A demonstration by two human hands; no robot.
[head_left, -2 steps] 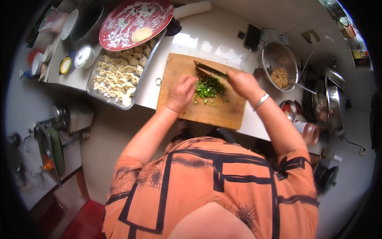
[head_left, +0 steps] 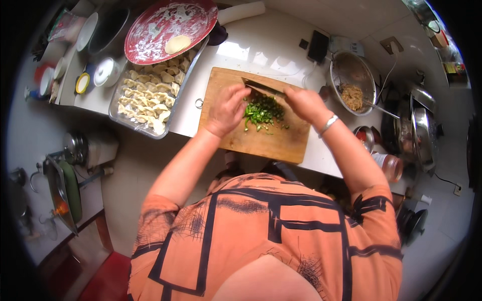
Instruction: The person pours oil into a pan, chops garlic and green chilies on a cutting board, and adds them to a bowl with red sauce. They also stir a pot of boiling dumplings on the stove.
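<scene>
On the wooden cutting board [head_left: 233, 139] lies a loose heap of chopped green peppers [head_left: 263, 111]. My right hand [head_left: 305, 104] is closed round the handle of a kitchen knife [head_left: 262, 87]. Its dark blade runs along the far side of the heap, its tip toward the left. My left hand [head_left: 228, 108] is over the board's left part, its loosely bent fingers reaching toward the blade tip. Nothing shows in that hand; whether its fingertips touch the blade I cannot tell.
Left of the board stands a metal tray [head_left: 115, 116] of dumplings. A floured red round tray [head_left: 150, 30] with a dough wrapper [head_left: 177, 44] overlaps it. At the right, a metal bowl [head_left: 374, 83] holds filling and a utensil. A phone [head_left: 318, 46] lies behind.
My left hand has shifted slightly up and left, and its fingers have loosened from a tighter curl. The knife has moved very slightly left in my right hand.
</scene>
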